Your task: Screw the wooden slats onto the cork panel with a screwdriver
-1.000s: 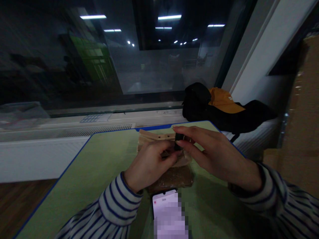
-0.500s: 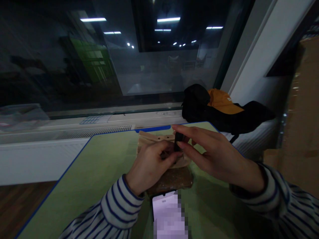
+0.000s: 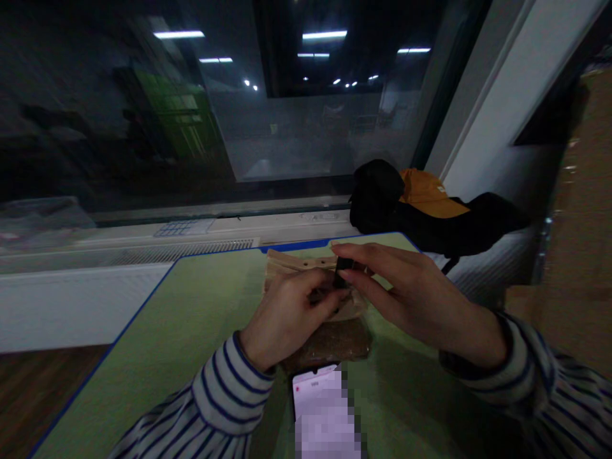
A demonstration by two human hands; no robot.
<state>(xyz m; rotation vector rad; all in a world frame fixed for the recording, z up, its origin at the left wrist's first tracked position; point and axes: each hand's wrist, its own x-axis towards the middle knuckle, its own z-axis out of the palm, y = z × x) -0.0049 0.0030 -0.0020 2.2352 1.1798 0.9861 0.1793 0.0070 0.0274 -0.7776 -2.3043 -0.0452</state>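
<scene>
My right hand (image 3: 411, 290) pinches a small black flat-sided piece (image 3: 341, 271) between thumb and fingers, holding it upright. My left hand (image 3: 287, 312) is closed in a pinch, with thumb and forefinger at the lower end of the black piece. What lies between those left fingertips is hidden. Beneath both hands is a tan piece with small dark holes (image 3: 287, 261), wood-like in colour; the hands cover much of it. Nearer to me lies a brown block in clear plastic wrap (image 3: 337, 341).
A lit phone (image 3: 318, 395) lies at the near side of the green, blue-edged table (image 3: 191, 319). Beyond it are a radiator (image 3: 205, 254) and a window sill. Black clothing (image 3: 382, 197) and an orange cap (image 3: 433, 194) rest at the back right. Cardboard (image 3: 574, 255) stands at right.
My right-hand fingers have shifted very slightly on the black piece. Otherwise both hands and the things on the table keep their places.
</scene>
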